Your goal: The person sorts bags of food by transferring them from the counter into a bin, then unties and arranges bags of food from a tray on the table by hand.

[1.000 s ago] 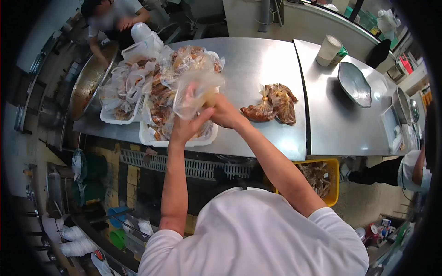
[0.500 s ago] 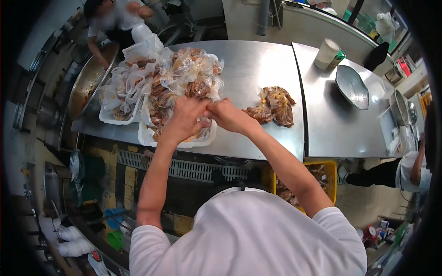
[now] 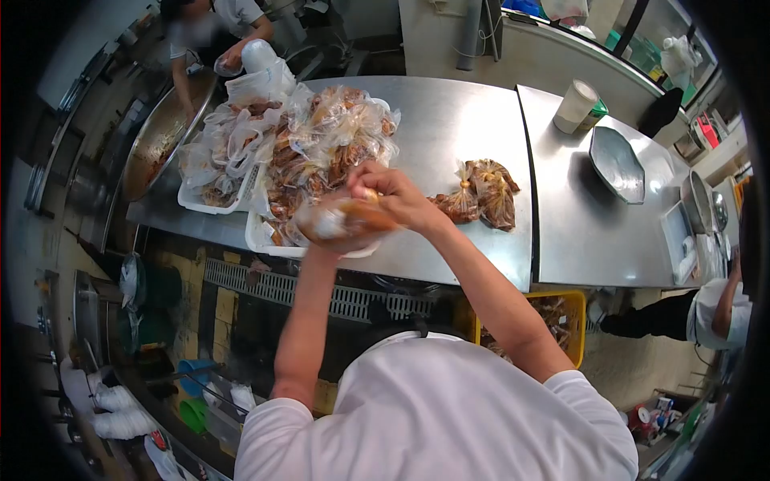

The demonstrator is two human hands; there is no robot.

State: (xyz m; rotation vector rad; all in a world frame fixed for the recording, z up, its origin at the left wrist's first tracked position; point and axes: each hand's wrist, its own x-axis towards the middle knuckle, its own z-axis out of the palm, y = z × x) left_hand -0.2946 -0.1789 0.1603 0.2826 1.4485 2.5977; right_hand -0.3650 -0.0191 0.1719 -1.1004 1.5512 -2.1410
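My right hand (image 3: 393,196) is closed on the gathered neck of a clear plastic bag of brown food (image 3: 349,224), which is blurred by motion. Beneath that bag is my left hand (image 3: 333,247), mostly covered by it, its fingers hidden. Both hands are over the front edge of a white basket (image 3: 269,243) heaped with similar bags (image 3: 337,120). To the right on the steel table (image 3: 425,104), two tied bags of brown food (image 3: 493,192) lie side by side.
A second white basket (image 3: 200,204) stands left, beside a large metal basin (image 3: 148,152) where a person (image 3: 233,24) reaches in. A second steel table (image 3: 585,232) holds a tub (image 3: 576,106) and grey dish (image 3: 618,164). Below is a yellow crate (image 3: 577,329); another person (image 3: 718,305) stands right.
Earlier my hands were together over the basket with a clear bag. Now a filled bag hangs from my right hand, raised nearer to me, with my left hand under it.
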